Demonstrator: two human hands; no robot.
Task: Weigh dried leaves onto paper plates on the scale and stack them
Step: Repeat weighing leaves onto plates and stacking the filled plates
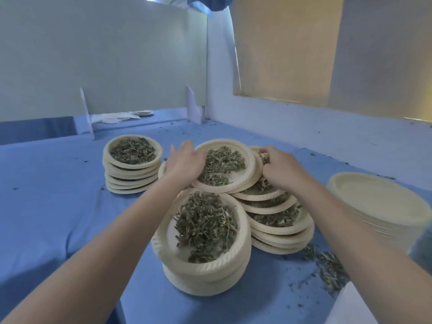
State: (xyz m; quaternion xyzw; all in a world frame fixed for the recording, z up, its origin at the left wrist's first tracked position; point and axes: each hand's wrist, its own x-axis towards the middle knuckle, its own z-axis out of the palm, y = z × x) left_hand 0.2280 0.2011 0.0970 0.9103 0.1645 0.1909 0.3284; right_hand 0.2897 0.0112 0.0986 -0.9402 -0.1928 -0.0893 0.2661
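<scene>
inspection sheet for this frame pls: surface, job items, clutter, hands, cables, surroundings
Surface: blue cloth-covered table, wrinkled, with leaf crumbs scattered on it.
Job's things: top plate of leaves held tilted over the right-hand stack; near stack and far-left stack, each topped with leaves; empty plates at right. No scale in view.
Clutter: loose dried leaves spilled at right; white papers at the back.
Hands: left hand rests on the top plate's left rim, fingers straight; right hand grips its right rim.
Cables: nothing seen.
Surroundings: white partition panels; tan panel in the right wall.
</scene>
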